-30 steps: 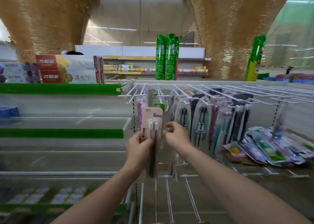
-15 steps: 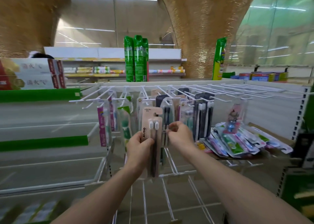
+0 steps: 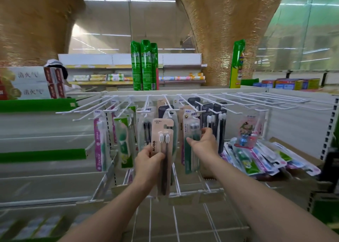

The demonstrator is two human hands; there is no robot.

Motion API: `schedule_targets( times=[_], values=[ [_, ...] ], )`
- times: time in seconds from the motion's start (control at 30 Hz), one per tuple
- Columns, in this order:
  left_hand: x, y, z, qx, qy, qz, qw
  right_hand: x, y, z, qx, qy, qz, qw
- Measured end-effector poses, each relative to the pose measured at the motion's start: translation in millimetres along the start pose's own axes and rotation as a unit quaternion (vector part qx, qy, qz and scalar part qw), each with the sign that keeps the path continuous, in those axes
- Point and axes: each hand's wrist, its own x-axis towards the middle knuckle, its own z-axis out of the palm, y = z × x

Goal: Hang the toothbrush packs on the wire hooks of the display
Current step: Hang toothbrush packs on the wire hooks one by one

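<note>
My left hand (image 3: 148, 162) grips a beige AUBO toothbrush pack (image 3: 162, 142) upright in front of the display. White wire hooks (image 3: 216, 99) jut from the top rail, and several toothbrush packs (image 3: 190, 131) hang on the middle ones. My right hand (image 3: 203, 143) reaches among the hanging packs, its fingers loosely curved beside a green-and-white pack; I cannot tell whether it holds one. The hooks at the far right (image 3: 275, 99) carry nothing.
A heap of loose toothbrush packs (image 3: 256, 157) lies in a cardboard box at the right. Green spray cans (image 3: 145, 65) stand on the shelf top. Toothpaste boxes (image 3: 33, 83) sit at the upper left. White shelves with green strips (image 3: 42, 154) run to the left.
The view has swung right, bringing the hooks to the centre. My right hand has left the beige pack and moved right among the hanging packs. My left hand still holds the pack.
</note>
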Motion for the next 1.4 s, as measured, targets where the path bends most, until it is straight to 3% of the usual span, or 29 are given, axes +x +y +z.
schedule_targets(
  times=[0.37, 0.7, 0.97, 1.2, 1.4],
  values=[
    [4, -6, -11, -0.008, 0.037, -0.007, 0.999, 12, 1, 7, -0.002, 0.006, 0.024, 1.0],
    [-1, -7, -17, -0.011, 0.036, -0.019, 0.999, 2, 10, 10, 0.086, 0.008, 0.002, 0.996],
    [1, -5, -15, -0.011, 0.027, -0.006, 1.0, 3, 7, -7, 0.217, 0.001, 0.019, 0.976],
    [7, -6, -11, -0.008, 0.026, -0.016, 0.999, 10, 13, 4, 0.159, -0.009, -0.023, 0.987],
    [7, -7, -1, -0.006, 0.021, -0.021, 1.0, 2, 20, 4, 0.174, -0.01, -0.027, 0.984]
  ],
)
